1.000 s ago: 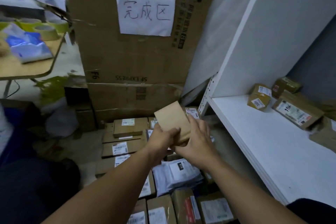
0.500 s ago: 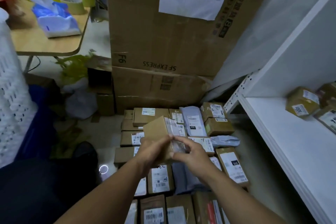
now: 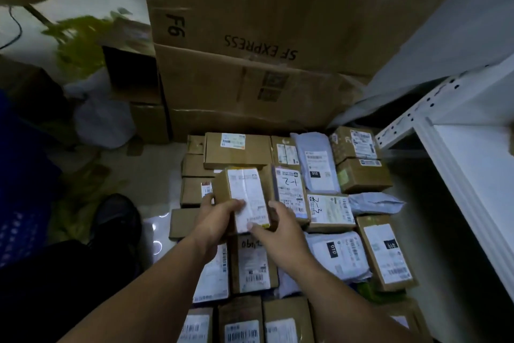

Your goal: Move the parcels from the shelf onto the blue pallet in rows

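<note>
Two hands share one small brown parcel (image 3: 244, 195) in the head view: left hand (image 3: 219, 221) and right hand (image 3: 279, 230) curl their fingers (image 3: 274, 205) round its near end, label up, just above the rows of parcels (image 3: 331, 210), probably to align it with a gap. Rows lie between a big carton (image 3: 250, 36) far and the white shelf (image 3: 472, 170) right; the pallet beneath is hidden.

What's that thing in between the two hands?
A small brown parcel with a white label, seen in the head view. The left hand and right hand grip it from either side.
</note>
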